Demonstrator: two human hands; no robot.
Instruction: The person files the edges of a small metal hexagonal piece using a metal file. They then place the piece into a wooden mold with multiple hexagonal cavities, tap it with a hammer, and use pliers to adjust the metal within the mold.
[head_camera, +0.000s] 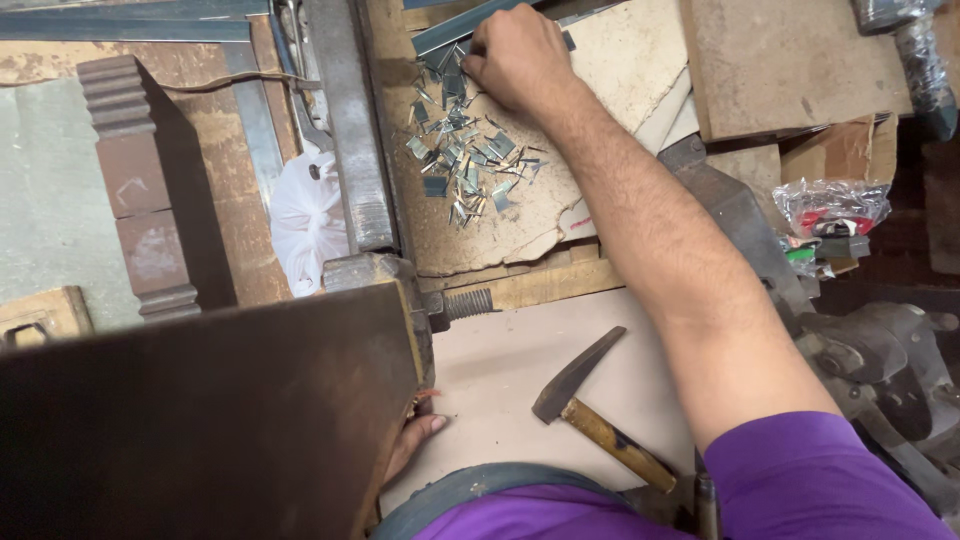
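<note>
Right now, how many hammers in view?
1: the hammer lies on the pale board near the person's body, untouched by either hand. Others may be hidden under clutter.

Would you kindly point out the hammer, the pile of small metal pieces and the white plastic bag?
hammer (578, 385): head view, on its dark head.
pile of small metal pieces (462, 165): head view, pile's middle.
white plastic bag (305, 220): head view, its middle.

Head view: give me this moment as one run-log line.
right hand: on metal clips pile | left hand: under dark wooden panel | hammer: lying untouched on board
</note>
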